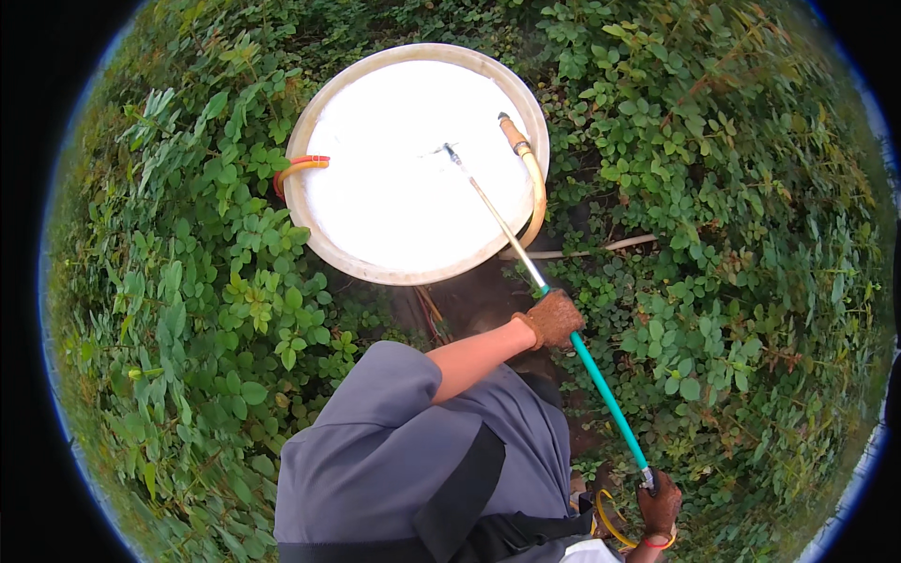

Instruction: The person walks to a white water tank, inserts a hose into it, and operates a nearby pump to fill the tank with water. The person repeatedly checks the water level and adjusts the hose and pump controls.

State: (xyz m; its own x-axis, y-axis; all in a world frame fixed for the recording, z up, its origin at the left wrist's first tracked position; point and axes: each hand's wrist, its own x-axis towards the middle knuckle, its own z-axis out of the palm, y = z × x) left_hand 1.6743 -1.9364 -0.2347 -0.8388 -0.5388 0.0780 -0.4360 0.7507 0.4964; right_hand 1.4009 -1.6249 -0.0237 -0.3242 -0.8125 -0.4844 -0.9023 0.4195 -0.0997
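Observation:
My left hand (554,319), in a brown, soiled glove, grips the green tube of a long spray lance (605,386) near its middle. At the lance's lower end, by a metal fitting, my right hand (659,501), also gloved, is closed around the handle. The metal part of the lance runs up over a large round tub (307,243) filled with bright white foam or liquid. Its nozzle (450,153) is over the white surface; whether it touches cannot be told. A yellowish hose (537,190) with a brown end fitting hangs over the tub's right rim.
Red and yellow hoses (303,167) loop over the tub's left rim. Dense leafy bushes (697,295) stand on both sides. A pale pole or pipe (598,248) lies right of the tub. A yellow hose (611,524) curves beside my right hand.

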